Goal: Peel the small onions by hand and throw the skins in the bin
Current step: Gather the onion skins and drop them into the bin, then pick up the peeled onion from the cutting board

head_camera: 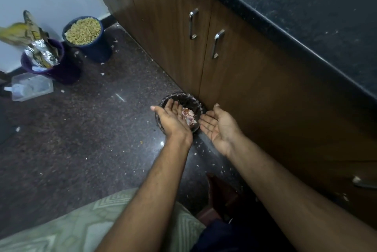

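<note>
Both hands, L hand [172,118] & R hand [219,127], flat above bin [184,98].

Both forearms are bare from elbow to wrist, with no sleeve showing on either. The left hand [173,117] and right hand [219,127] carry no rings, watch or bands that can be seen, and no gloves. Fine dark hair runs along the 2 forearms. Lower down, the person wears a pale green garment [81,225] printed with lighter angular, chevron-like shapes, and beside it a dark navy cloth [224,237] covers the other leg. The fabric edges are blurred, so seams cannot be made out.
</note>
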`<state>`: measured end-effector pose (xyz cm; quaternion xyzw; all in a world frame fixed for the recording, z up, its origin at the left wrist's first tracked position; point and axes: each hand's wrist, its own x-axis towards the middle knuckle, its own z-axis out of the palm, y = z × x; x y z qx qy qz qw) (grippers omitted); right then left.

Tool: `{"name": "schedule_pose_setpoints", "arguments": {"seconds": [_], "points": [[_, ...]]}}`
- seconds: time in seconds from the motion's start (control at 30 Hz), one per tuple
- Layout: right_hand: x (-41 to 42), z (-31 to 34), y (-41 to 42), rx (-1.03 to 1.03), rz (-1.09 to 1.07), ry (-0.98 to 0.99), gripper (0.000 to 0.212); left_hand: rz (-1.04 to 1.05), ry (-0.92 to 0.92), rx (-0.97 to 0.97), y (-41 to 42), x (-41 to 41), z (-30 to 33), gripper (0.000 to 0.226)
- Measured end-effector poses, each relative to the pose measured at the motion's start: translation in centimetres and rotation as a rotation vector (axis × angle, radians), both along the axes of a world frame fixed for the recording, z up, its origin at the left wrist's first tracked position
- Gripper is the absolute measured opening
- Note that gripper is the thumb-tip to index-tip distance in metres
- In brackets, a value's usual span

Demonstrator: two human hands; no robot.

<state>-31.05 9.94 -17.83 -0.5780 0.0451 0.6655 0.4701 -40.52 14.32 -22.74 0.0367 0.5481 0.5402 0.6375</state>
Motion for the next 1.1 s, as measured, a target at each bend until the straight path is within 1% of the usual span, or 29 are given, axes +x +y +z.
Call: {"name": "schedule_pose_setpoints", "arguments": {"seconds": [0.17, 0.27, 0.33, 0.57, 0.67, 0.77, 0.87, 1.1], "points": [[1.7, 1.5, -2.4, 0.098, -0.033, -0.016, 0.054, -0.041, 0.01, 0.071, -4.8, 2.7, 2.4, 0.08], [3.3, 2.3, -4.5, 0.116, -0.111, -0.017, 0.047, -0.06, -0.008, 0.083, -7.9, 4.6, 3.7, 0.078], [4.3, 2.8, -5.9, 0.125, -0.176, -0.015, 0.046, -0.087, 0.006, 0.077, -9.3, 5.6, 4.5, 0.078], [7.1, 5.2, -11.7, 0.203, -0.253, -0.046, 0.045, -0.253, 0.038, 0.134, -13.2, 8.7, 7.5, 0.077], [8.5, 6.4, -14.5, 0.259, -0.271, -0.085, 0.048, -0.343, 0.042, 0.18, -15.0, 10.3, 9.3, 0.077], [10.1, 7.9, -17.7, 0.312, -0.277, -0.131, 0.059, -0.428, 0.031, 0.246, -16.9, 12.1, 11.1, 0.079], [11.9, 9.1, -21.5, 0.36, -0.364, -0.16, 0.064, -0.529, 0.009, 0.321, -19.3, 14.2, 12.9, 0.08], [14.9, 11.1, -29.0, 0.439, -0.651, -0.165, 0.062, -0.763, -0.063, 0.484, -26.2, 19.3, 16.2, 0.079]]}}
